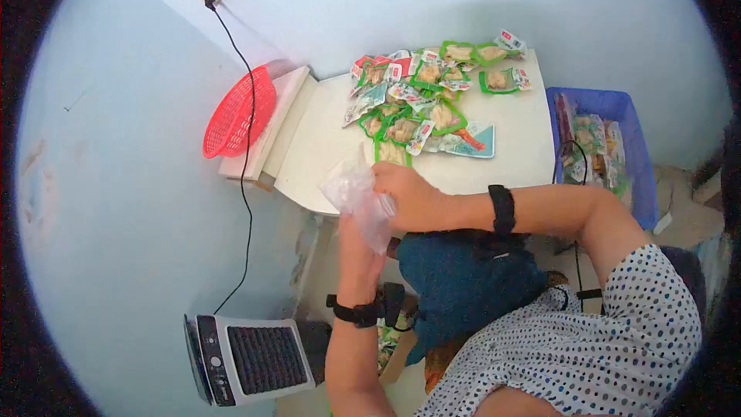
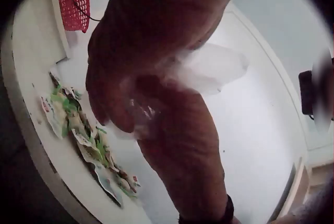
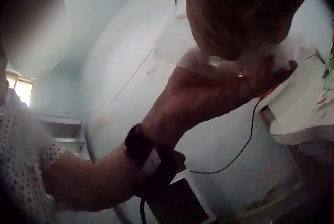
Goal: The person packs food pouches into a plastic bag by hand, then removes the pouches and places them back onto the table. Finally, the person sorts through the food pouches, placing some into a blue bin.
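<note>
Over the near-left edge of the white table, both hands meet at a crumpled piece of thin clear plastic film (image 1: 356, 185), bag-like or glove-like. My right hand (image 1: 409, 194) pinches the film with curled fingers. Beneath and beside it, my left hand (image 3: 214, 88) has its fingers stretched out, with film lying over them. The film partly covers that hand in the head view. In the left wrist view, a loose flap of film (image 2: 216, 67) spreads out between the left hand (image 2: 141, 41) and the right hand (image 2: 182, 140).
Several sealed food packets (image 1: 401, 130) lie heaped on the white table (image 1: 513, 162). A red basket (image 1: 241, 112) stands at its left. More packets fill a blue crate (image 1: 644, 147) at the right. A black cord (image 1: 248, 208) hangs down the wall above an air cooler (image 1: 262, 359).
</note>
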